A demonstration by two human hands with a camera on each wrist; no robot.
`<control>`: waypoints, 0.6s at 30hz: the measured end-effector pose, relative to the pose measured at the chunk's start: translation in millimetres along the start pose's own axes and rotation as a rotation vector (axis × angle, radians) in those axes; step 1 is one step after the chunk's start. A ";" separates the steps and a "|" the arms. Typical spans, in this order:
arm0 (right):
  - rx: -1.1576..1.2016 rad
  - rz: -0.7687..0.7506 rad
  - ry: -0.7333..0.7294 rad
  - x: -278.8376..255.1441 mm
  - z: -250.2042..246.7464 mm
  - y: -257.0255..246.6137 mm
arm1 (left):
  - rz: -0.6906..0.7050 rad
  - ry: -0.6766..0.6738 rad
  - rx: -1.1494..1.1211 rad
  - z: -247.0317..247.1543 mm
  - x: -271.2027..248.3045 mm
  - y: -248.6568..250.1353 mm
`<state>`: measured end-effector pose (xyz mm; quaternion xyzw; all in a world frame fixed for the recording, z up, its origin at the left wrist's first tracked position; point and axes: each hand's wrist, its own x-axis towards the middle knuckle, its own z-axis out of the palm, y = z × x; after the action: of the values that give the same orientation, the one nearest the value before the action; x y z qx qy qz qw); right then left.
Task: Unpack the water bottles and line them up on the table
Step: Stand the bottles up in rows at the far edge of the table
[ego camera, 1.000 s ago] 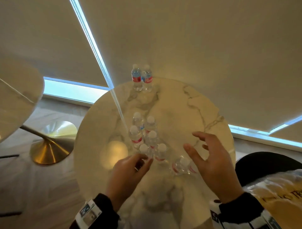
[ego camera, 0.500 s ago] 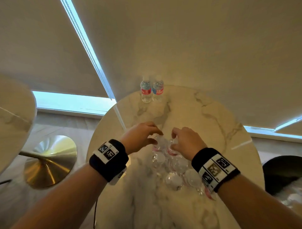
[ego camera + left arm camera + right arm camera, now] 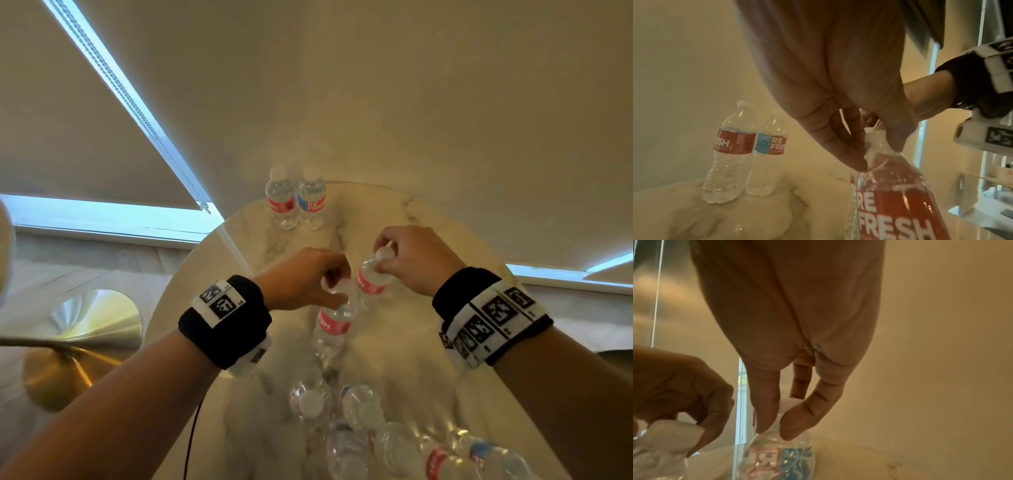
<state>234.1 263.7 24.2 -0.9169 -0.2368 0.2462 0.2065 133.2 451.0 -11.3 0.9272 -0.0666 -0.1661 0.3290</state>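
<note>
Two clear water bottles with red labels [image 3: 295,202] [image 3: 731,146] stand side by side at the far edge of the round marble table [image 3: 428,342]. My left hand [image 3: 308,277] [image 3: 869,151] pinches the neck of a bottle [image 3: 330,325] [image 3: 892,203] lifted above the table. My right hand [image 3: 407,257] [image 3: 772,431] grips the white cap of another bottle [image 3: 371,284] [image 3: 777,459], also raised. Several more bottles [image 3: 359,411] cluster at the near side, some lying on their sides.
Roller blinds hang behind the table with a bright window strip [image 3: 102,216] below. A brass table base [image 3: 78,342] stands on the floor at left. Both wrists wear black bands with printed markers.
Both hands reached into the cluster, closed on two bottles by their tops and lifted them toward the far pair. The head view tilted forward.
</note>
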 end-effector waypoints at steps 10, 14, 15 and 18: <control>-0.180 -0.038 0.131 93.3 -29.0 15.9 | -0.055 0.353 0.082 -37.4 92.8 -22.5; -0.219 -0.067 0.178 120.2 -33.9 19.0 | -0.081 0.388 0.248 -49.2 117.9 -27.0; -0.231 -0.083 0.175 125.0 -35.5 18.5 | -0.092 0.397 0.268 -52.2 122.2 -27.6; -0.269 -0.139 0.139 133.3 -39.3 15.2 | -0.122 0.406 0.309 -59.2 132.5 -28.7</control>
<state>363.0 312.6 0.7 -0.9325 -0.3158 0.1331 0.1142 278.4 477.2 -21.3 0.9831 0.0321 0.0159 0.1793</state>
